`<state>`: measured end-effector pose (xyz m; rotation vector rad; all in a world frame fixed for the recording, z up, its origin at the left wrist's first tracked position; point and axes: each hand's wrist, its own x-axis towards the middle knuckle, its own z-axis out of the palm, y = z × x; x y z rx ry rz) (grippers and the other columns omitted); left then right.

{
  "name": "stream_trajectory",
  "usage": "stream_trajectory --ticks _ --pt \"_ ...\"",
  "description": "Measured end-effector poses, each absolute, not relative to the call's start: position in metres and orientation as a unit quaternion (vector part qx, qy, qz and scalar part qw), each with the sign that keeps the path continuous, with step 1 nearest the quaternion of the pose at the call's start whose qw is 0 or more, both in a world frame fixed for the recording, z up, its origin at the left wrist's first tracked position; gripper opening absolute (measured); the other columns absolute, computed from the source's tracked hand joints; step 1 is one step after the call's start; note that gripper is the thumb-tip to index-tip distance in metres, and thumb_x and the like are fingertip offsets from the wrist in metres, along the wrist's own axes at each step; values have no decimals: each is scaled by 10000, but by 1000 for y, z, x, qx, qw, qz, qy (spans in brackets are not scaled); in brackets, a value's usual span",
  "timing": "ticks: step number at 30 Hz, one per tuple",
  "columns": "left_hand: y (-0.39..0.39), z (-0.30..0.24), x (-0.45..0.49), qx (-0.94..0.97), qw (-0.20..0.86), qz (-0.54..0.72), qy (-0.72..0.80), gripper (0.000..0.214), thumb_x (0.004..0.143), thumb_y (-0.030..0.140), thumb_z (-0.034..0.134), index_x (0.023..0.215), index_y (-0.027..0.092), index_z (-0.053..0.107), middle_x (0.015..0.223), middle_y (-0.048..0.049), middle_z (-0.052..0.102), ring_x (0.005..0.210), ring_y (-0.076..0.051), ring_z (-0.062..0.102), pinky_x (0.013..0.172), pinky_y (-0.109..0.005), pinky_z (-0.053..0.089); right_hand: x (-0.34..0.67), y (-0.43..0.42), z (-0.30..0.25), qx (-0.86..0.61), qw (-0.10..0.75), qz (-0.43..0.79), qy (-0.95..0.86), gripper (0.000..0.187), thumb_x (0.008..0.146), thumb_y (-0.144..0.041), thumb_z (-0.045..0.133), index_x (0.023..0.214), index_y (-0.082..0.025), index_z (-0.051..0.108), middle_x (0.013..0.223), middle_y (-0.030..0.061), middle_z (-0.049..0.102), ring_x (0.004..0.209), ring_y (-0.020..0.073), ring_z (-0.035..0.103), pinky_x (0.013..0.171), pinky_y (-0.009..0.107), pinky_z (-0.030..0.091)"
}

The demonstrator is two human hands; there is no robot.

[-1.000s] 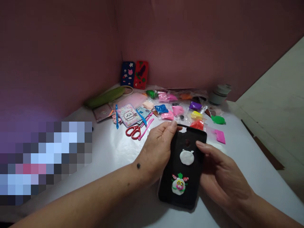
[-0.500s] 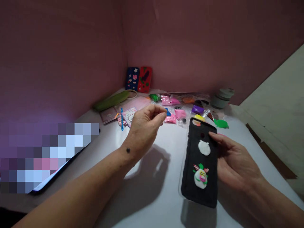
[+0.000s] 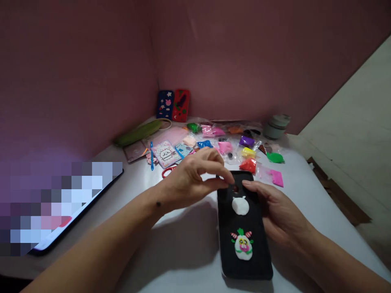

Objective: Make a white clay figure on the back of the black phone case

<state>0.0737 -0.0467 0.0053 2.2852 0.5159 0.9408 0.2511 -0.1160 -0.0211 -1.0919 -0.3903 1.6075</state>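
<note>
A black phone case (image 3: pixel 224 240) is held by its right edge in my right hand (image 3: pixel 279 213), thumb on the dark surface. White clay shapes decorate it: a plain white piece with two small points (image 3: pixel 240 206) and, lower down, a white figure (image 3: pixel 243 247) with striped horns, yellow eyes, a pink muzzle and green bits. My left hand (image 3: pixel 195 177) is at the case's top end. Its thumb and index finger are pinched near the hole, and whatever lies between them is too small to make out. The left hand hides the case's upper left corner.
Bags of coloured clay (image 3: pixel 225 147) lie across the back of the white table. Nearby are red-handled scissors (image 3: pixel 168 172), a blue tool (image 3: pixel 152 156) and a grey-green jar (image 3: pixel 276 127). Blue (image 3: pixel 165 105) and red (image 3: pixel 181 106) decorated cases lean against the wall. A screen (image 3: pixel 70 211) stands left.
My left hand has moved right and down onto the top end of the phone case. The case has shifted left and slightly down with my right hand. The view has also shifted a little.
</note>
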Motion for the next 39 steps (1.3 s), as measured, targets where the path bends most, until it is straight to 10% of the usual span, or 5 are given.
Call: stream_trajectory --ticks 6,39 --pt "-48 -4 76 936 154 286 137 209 882 184 533 861 223 738 794 -44 543 806 -157 490 707 -260 394 254 -114 -22 -456 546 675 -194 40 716 -148 683 710 -129 717 641 43 717 561 150 624 545 243 497" --pt "-48 -8 80 943 116 293 104 272 901 95 474 816 179 718 781 -42 522 768 -129 448 659 -230 381 251 -111 -17 -449 556 691 -108 125 701 -71 594 665 -69 713 602 78 701 503 144 623 532 248 529"
